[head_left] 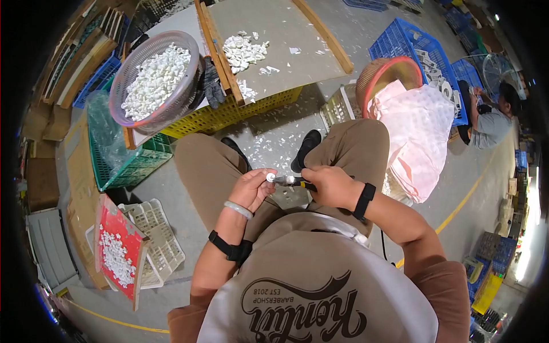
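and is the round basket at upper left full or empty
Well filled, not brimming: the round basket holds a broad heap of small white pieces, though bare wall shows around it.

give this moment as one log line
left hand: holds small white piece; right hand: grips pliers, tip at piece; front left: basket of white pieces

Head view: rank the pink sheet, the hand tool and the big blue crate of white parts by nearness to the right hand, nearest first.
From the right hand:
1. Hand tool: in its grip, tip toward the left.
2. Pink sheet: off to the right.
3. Blue crate: farther out, upper right, behind the sheet.
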Motion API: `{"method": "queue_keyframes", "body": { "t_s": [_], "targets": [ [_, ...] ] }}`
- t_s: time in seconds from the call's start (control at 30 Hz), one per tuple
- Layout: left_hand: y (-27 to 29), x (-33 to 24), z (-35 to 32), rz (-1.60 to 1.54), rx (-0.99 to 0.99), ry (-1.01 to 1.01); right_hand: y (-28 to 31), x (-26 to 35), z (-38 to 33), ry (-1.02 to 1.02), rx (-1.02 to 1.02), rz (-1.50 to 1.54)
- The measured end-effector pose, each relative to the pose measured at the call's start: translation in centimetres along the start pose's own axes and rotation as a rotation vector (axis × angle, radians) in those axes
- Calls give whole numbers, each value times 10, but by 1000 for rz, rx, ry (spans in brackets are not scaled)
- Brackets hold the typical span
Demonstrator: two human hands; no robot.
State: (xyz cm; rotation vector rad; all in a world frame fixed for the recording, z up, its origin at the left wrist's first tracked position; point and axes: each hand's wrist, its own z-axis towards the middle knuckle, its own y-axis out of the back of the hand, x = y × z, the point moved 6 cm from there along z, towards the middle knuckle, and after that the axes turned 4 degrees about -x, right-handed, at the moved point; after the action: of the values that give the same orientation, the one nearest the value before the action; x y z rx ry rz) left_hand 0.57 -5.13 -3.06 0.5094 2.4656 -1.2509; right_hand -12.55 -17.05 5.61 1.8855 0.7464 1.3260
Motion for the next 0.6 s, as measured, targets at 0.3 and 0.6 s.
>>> {"method": "queue_keyframes", "body": {
  "t_s": [0.3,0.6],
  "targets": [
    [-12,-10,-6,-60,104,-86,15,9,-12,-28,-172,-19],
    [-13,-8,-6,-23,37,-83,11,14,-7,-49,-187,-124]
  ]
}}
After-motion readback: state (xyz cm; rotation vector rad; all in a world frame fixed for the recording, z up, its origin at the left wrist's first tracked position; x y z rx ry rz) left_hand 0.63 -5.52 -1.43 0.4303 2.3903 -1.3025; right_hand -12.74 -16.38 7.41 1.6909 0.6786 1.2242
